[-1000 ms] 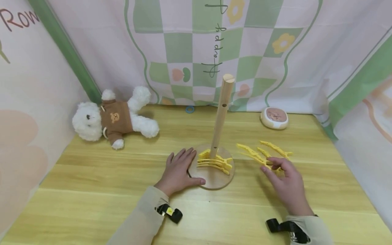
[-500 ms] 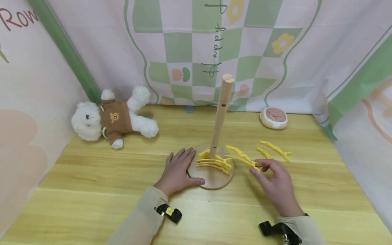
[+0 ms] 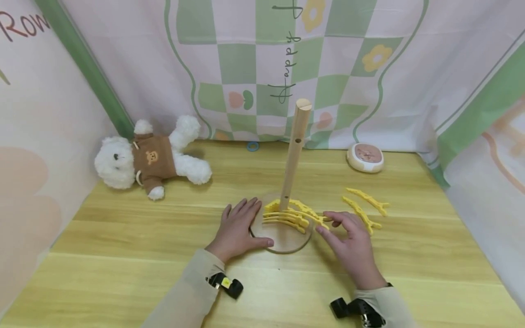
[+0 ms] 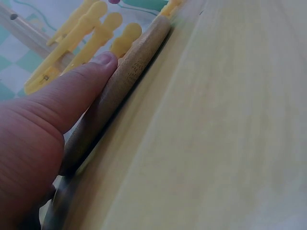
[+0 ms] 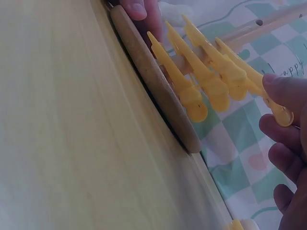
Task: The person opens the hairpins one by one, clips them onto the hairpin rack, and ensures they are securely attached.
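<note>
An upright wooden post (image 3: 292, 159) stands on a round wooden base (image 3: 283, 243). My left hand (image 3: 238, 232) lies on the base's left side, fingers straight and spread, thumb (image 4: 91, 69) along the near rim. Low on the post, several yellow alligator hair clips (image 5: 175, 72) are stacked with their arms either side of it. My right hand (image 3: 348, 246) pinches another yellow hair clip (image 5: 242, 64) by its handle end, between thumb and fingers. This clip's arms are parted and their tips reach right at the post, above the stack.
Two loose yellow clips, an upper one (image 3: 368, 200) and a lower one (image 3: 361, 215), lie on the table to the right. Farther back are a white plush toy (image 3: 153, 157) in a brown shirt, a blue ring (image 3: 253, 146) and a round white-and-pink device (image 3: 366, 157).
My right hand has carried the pinched clip leftward from beside the loose clips to the post. The left hand has stayed on the base.
</note>
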`<state>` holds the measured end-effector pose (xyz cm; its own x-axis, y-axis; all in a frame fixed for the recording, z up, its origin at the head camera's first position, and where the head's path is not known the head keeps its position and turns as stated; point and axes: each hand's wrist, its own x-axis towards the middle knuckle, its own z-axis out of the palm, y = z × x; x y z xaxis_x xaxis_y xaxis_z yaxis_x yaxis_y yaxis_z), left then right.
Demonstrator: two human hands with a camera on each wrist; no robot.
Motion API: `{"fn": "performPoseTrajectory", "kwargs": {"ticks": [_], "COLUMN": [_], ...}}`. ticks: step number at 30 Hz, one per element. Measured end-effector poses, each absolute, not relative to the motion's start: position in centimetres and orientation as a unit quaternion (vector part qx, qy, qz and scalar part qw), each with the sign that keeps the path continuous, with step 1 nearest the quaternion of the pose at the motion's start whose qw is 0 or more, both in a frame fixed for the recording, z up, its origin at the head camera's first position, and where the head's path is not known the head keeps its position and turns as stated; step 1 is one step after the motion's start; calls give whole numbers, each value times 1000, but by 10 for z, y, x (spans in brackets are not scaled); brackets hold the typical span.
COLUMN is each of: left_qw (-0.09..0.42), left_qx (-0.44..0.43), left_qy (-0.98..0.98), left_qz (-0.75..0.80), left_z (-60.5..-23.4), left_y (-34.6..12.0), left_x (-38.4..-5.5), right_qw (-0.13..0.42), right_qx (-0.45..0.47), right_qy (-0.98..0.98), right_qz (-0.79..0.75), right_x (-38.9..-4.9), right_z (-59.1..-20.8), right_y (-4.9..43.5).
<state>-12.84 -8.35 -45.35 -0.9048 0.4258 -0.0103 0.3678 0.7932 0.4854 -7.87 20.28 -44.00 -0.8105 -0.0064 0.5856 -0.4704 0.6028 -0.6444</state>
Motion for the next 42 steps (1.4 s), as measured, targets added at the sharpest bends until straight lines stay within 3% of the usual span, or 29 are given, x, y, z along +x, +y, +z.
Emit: {"fn": "performPoseTrajectory", "kwargs": {"ticks": [17,42], "left_qw": [60,53], "left_qx": [209,216], "left_qy": [945,944], "left_qz": [244,243], "left_z": [-450,-451], "left_y": [-83,-82], "left_x": [-126,-125], "right_qw": [302,286], "right_qx": [152,161], "right_qy": [-848,-848], "right_qz": [408,416], "right_x": [-83,-95], "right_z": [-439,-443], "right_y": [199,182]}}
